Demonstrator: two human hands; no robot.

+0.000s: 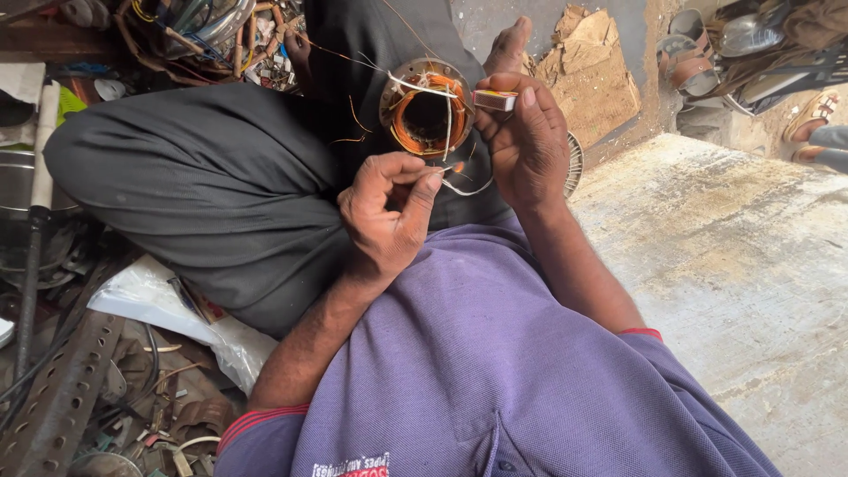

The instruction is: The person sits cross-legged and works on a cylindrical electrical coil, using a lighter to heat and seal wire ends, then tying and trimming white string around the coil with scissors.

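Note:
A round motor stator (426,110) with copper windings rests on my lap, against my black trousers (203,177). Thin white and copper wire leads (459,187) trail from it. My left hand (389,208) pinches a lit matchstick, and its small flame (458,167) burns at the end of a white lead. My right hand (523,132) is raised beside the stator. It grips a small matchbox (495,100) between thumb and fingers and steadies the leads. My purple shirt (495,371) fills the bottom of the view.
Scrap metal, tangled wires and a perforated steel bar (62,397) crowd the left side, beside a white plastic bag (159,300). Torn cardboard (592,71) lies beyond the stator. Bare concrete floor (733,247) spreads to the right, with sandals and another person's foot (817,132) at the top right.

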